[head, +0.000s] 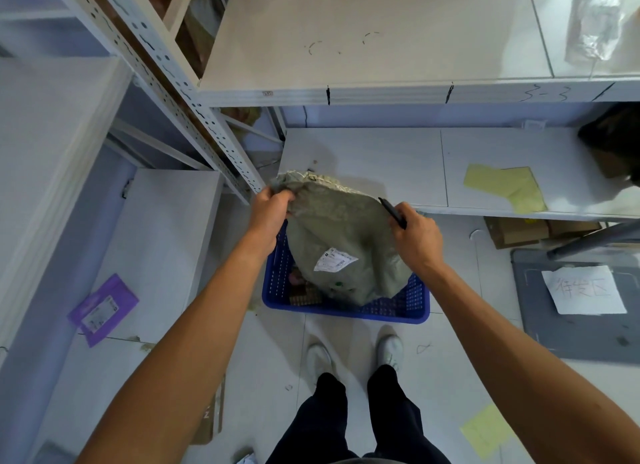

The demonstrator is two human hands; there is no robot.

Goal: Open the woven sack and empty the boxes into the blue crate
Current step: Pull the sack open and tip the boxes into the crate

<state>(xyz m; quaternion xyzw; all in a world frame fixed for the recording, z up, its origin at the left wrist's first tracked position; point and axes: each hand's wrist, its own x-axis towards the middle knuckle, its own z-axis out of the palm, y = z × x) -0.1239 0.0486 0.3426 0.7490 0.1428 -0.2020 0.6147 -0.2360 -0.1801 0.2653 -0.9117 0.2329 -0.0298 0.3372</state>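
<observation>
A grey-green woven sack point(337, 228) with a white shipping label hangs over the blue crate point(388, 313) on the floor, its lower end resting inside the crate. My left hand point(268, 214) grips the sack's upper left corner. My right hand point(415, 236) grips the sack's upper right edge and also holds a black pen-like tool point(393, 212). Small brown boxes point(304, 294) show in the crate's left part, under the sack.
White metal shelving point(381, 93) stands ahead and to the left, its upright post point(214, 134) close to my left hand. A purple parcel point(104, 307) lies on the left low shelf. A grey mat with a paper sheet point(581, 290) lies at right. My feet point(356, 356) stand behind the crate.
</observation>
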